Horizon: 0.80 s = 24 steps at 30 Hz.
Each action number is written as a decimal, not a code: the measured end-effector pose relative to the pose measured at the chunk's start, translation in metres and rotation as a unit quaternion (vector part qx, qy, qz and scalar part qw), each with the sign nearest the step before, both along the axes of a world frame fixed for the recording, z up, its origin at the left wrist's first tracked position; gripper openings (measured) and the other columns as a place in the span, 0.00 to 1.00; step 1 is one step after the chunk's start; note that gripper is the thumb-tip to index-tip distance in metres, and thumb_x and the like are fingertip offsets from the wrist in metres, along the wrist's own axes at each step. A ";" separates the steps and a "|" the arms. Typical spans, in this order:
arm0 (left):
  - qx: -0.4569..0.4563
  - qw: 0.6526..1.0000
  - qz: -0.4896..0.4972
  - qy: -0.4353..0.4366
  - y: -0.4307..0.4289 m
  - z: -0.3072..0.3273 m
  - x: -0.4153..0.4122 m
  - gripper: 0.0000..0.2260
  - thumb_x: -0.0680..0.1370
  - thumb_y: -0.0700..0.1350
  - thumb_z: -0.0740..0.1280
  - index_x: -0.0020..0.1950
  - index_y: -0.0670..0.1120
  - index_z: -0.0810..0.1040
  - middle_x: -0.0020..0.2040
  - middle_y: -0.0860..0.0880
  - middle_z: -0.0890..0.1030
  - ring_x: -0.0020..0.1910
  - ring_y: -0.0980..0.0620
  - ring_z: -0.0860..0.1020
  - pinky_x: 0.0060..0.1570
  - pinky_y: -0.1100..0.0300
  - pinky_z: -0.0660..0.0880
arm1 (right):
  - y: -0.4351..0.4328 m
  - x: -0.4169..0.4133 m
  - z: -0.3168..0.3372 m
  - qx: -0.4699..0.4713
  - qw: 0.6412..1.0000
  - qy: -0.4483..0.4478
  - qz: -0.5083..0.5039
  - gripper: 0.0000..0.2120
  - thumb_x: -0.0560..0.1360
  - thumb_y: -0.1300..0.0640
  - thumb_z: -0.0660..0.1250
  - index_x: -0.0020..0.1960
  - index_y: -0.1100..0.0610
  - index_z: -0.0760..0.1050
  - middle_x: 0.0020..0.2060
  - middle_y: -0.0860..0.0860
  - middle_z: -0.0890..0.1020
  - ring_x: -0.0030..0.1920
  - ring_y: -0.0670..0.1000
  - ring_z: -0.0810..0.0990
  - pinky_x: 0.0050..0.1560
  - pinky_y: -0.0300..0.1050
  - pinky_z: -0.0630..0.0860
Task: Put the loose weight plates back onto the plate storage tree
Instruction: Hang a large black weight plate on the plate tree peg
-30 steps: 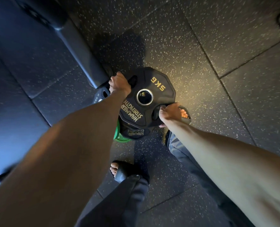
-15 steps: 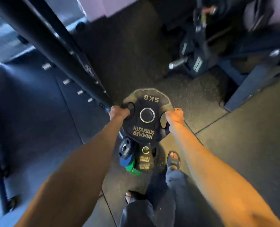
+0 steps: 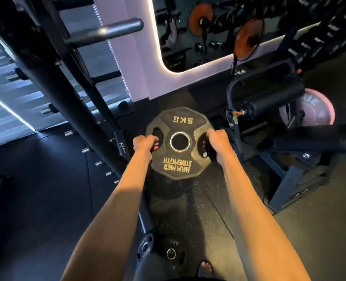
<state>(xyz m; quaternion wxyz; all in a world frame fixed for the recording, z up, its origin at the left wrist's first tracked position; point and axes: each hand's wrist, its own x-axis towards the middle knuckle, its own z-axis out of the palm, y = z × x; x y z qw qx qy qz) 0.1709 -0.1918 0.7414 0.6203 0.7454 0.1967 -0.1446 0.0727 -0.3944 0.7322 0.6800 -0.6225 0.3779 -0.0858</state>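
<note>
Weight plate (image 3: 180, 143), black, marked 5KG, was held in the air at centre. The left hand (image 3: 144, 142) gripped its nine-o'clock slot, the right hand (image 3: 216, 141) its three-o'clock slot. A second plate (image 3: 171, 253) lay on the floor (image 3: 196, 209) at six o'clock.

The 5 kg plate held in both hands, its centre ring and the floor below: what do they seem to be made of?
5 kg plate: probably a rubber or urethane coating, matte black with scuffed, dusty edges and gold lettering. Centre ring: metal, bright and reflective. Floor: likely rubber tiles, dull black with pale flecks and visible seams.
</note>
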 end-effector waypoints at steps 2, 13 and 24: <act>-0.025 1.000 0.017 0.002 -0.011 0.014 0.014 0.04 0.71 0.31 0.70 0.40 0.38 0.77 0.33 0.42 0.78 0.27 0.51 0.75 0.26 0.61 0.72 | -0.014 0.020 0.014 0.031 0.999 -0.012 0.003 0.12 0.77 0.51 0.60 0.44 0.59 0.75 0.35 0.55 0.79 0.33 0.53 0.78 0.35 0.45 0.74; -0.118 0.993 -0.010 0.019 -0.091 -0.003 0.177 0.09 0.73 0.47 0.74 0.41 0.42 0.80 0.32 0.46 0.80 0.22 0.56 0.75 0.24 0.65 0.72 | -0.084 0.186 -0.025 -0.036 0.998 0.003 -0.045 0.15 0.81 0.49 0.65 0.59 0.60 0.78 0.57 0.57 0.83 0.60 0.59 0.81 0.65 0.56 0.76; -0.070 0.997 -0.022 0.036 -0.177 -0.008 0.430 0.36 0.71 0.62 0.73 0.70 0.40 0.72 0.65 0.44 0.78 0.62 0.43 0.77 0.64 0.49 0.75 | -0.166 0.433 -0.016 -0.044 0.996 0.038 -0.062 0.17 0.81 0.49 0.66 0.62 0.61 0.77 0.58 0.57 0.82 0.60 0.58 0.80 0.66 0.54 0.76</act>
